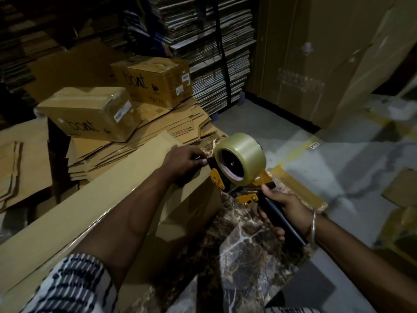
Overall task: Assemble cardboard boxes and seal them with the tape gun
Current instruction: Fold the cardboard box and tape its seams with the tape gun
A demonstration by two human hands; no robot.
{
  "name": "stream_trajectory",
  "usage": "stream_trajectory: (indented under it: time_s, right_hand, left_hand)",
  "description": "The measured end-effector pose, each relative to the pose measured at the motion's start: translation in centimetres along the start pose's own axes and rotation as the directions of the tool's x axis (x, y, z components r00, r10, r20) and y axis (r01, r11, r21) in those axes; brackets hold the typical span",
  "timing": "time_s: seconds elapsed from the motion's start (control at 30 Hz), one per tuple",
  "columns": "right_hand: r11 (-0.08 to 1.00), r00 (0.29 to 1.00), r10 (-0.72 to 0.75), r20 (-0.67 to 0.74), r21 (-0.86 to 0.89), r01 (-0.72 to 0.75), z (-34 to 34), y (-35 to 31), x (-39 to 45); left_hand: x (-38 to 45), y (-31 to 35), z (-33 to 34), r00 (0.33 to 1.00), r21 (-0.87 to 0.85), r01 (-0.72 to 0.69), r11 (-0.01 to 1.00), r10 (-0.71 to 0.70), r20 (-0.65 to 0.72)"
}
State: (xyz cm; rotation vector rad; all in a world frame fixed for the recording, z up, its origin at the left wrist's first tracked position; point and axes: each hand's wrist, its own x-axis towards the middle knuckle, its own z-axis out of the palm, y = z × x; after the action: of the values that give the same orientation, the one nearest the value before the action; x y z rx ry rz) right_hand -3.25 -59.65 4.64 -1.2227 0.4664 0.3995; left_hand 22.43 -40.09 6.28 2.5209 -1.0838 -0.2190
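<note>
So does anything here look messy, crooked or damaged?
Somewhat. The two sealed boxes sit tilted on an uneven stack of flattened cardboard, and loose sheets lie scattered at left. I see nothing torn or spilled.

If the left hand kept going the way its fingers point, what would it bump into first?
Probably the tape gun. The left hand points right along the cardboard box edge, fingertips already at the gun's black front, just before the tape roll. Depth is unclear.
</note>
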Motion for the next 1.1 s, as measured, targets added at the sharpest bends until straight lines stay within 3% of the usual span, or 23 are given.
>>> stream_trajectory:
  time_s: [0.17, 0.23, 0.3, 0.6, 0.8, 0.87, 0.97, 1.1]
  right_hand:
    - [1.0, 0.998, -0.015, -0.053, 0.005, 0.015, 0.7, 1.6, 0.2]
    - [0.999, 0.997, -0.037, -0.07, -0.032, 0.035, 1.0, 1.8, 1.0]
    - [0.999, 0.997, -0.041, -0.065, -0.03, 0.039, 1.0, 2.3, 1.6]
    - [0.968, 0.981, -0.187, 0.057, 0.182, 0.174, -1.0, 6.0, 0.8]
    - [0.95, 0.96, -0.277, 0.038, 0.163, 0.267, -0.8, 7.2, -0.1]
    - [0.944, 0.958, -0.287, 0.024, 0.175, 0.279, -0.8, 7.2, 0.0]
    - [0.934, 0.954, -0.298, 0.008, 0.206, 0.291, -1.2, 8.0, 0.3]
    - [0.942, 0.956, -0.294, 0.016, 0.175, 0.287, -1.2, 8.2, 0.3]
  left_hand:
    - [0.1, 0.8, 0.2, 1.0, 0.083, -0.01, 0.996, 0.008, 0.015]
    - [-0.3, 1.1, 0.3, 0.996, 0.0, -0.061, 0.998, 0.06, 0.06]
    - [-0.8, 0.6, 0.6, 0.992, -0.081, -0.089, 0.993, 0.096, 0.086]
    - [-0.8, -0.1, 1.0, 0.986, -0.019, -0.144, 0.989, 0.145, 0.084]
    - [-1.0, 0.3, 1.0, 0.984, 0.038, -0.15, 0.988, 0.145, 0.1]
    - [-1.0, 1.6, 1.1, 0.975, -0.023, -0.197, 0.98, 0.198, 0.1]
    - [-1.1, 3.6, 2.2, 0.951, -0.088, -0.234, 0.968, 0.246, 0.184]
    - [-0.2, 3.2, 2.3, 0.928, 0.077, -0.246, 0.966, 0.212, 0.305]
